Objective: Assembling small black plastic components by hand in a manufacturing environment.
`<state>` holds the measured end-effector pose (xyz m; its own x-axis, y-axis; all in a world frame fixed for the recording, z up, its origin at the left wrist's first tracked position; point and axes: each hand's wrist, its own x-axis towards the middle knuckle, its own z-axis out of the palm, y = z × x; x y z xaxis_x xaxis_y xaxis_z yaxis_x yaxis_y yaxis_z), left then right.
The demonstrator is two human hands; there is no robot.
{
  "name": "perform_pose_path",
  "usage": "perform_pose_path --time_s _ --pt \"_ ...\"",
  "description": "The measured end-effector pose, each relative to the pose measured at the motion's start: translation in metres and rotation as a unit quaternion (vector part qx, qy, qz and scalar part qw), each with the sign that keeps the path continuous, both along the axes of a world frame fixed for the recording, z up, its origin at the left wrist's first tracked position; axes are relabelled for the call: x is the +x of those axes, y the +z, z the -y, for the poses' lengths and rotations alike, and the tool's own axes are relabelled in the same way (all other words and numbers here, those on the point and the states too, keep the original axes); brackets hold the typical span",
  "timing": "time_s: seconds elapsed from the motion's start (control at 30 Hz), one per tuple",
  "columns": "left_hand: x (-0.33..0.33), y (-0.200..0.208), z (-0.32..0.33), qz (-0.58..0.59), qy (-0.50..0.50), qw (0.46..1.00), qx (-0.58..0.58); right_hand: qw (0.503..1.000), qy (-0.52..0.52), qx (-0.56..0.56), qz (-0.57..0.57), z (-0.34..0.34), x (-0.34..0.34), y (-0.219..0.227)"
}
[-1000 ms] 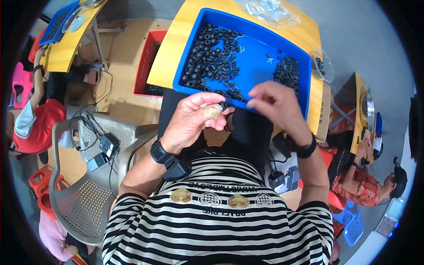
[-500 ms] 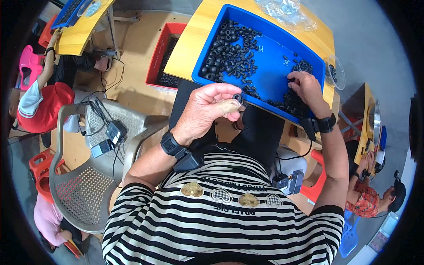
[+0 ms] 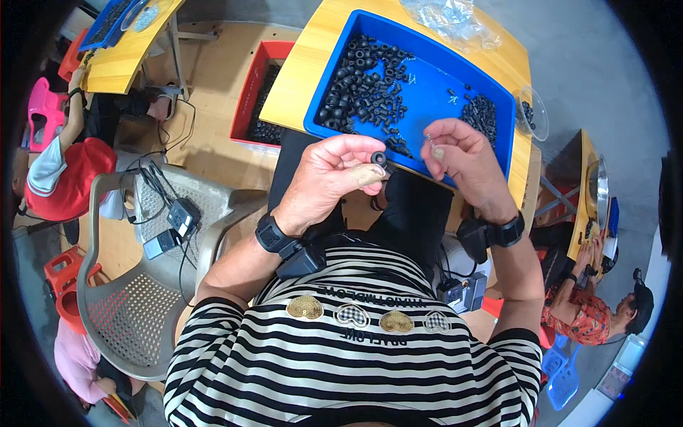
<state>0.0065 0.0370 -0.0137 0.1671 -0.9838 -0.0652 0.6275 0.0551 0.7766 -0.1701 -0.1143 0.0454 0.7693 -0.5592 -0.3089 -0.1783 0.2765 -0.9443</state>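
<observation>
My left hand (image 3: 338, 174) pinches a small black round part with a hole in its end (image 3: 379, 158), just in front of the near edge of a blue tray (image 3: 313, 107). My right hand (image 3: 466, 164) is raised over the tray's near right side, thumb and fingertips closed on a tiny shiny metal piece (image 3: 430, 140); its exact kind is too small to make out. Black round parts (image 3: 348, 85) and smaller black pieces (image 3: 391, 107) fill the tray's left side. A heap of small black pieces (image 3: 480, 114) lies in its right corner, partly behind my right hand.
The tray stands on a yellow table (image 3: 292, 92) with a clear plastic bag (image 3: 455, 25) at its far side. A clear round tub (image 3: 533, 114) sits at the right. A red bin (image 3: 256, 78) and a grey chair (image 3: 135, 285) stand left. Other people work at tables on both sides.
My right hand has come away from the heap at the tray's right, moving left and nearer to my left hand, and now shows a shiny piece. My left hand keeps its black part.
</observation>
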Motion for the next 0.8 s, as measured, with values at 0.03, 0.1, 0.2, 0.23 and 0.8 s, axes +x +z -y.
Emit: perform_pose_path --time_s 0.03,0.1,0.2,0.23,0.8 --pt "-0.001 0.001 0.001 0.001 0.000 1.000 -0.001 0.998 0.012 0.055 0.036 -0.005 0.000 0.000" --pt "-0.003 0.003 0.001 -0.005 -0.006 1.000 -0.004 0.992 0.005 0.115 0.057 -0.015 0.003 0.001" --pt "-0.007 0.001 0.001 -0.003 -0.009 1.000 -0.004 0.977 -0.002 0.192 0.087 -0.025 0.006 0.004" --pt "-0.007 0.002 0.002 -0.003 -0.008 1.000 -0.004 0.975 -0.006 0.204 0.085 -0.027 0.007 0.004" --pt "-0.009 0.006 0.001 0.066 0.009 0.997 -0.029 0.944 0.067 -0.323 -0.022 -0.043 0.019 0.024"
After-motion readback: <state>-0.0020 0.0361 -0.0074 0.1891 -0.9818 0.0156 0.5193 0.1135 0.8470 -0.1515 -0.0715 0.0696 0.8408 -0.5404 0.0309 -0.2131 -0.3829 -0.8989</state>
